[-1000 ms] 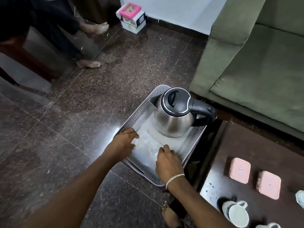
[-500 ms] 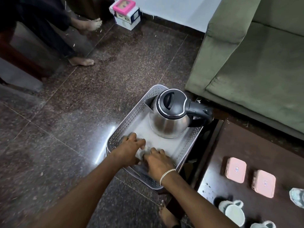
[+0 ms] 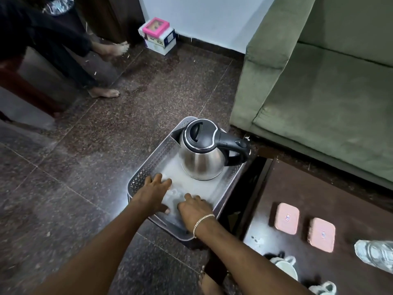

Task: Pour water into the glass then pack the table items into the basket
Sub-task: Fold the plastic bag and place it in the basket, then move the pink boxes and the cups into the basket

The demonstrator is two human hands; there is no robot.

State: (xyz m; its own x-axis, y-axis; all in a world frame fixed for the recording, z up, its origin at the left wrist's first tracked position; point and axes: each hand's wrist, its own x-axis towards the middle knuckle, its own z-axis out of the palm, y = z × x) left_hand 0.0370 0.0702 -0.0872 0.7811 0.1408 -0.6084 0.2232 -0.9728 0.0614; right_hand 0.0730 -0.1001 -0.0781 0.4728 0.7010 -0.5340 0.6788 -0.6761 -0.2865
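Basket (image 3: 148, 167) with kettle (image 3: 202, 160); box (image 3: 159, 39) lettering unreadable

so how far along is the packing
Partly done. The kettle already stands in the basket on the floor. In hand: the left hand and right hand press a pale, blurred item flat on the basket's bottom. Left on the table: two pink boxes, a white cup and a glass. Whether water was poured can't be told.
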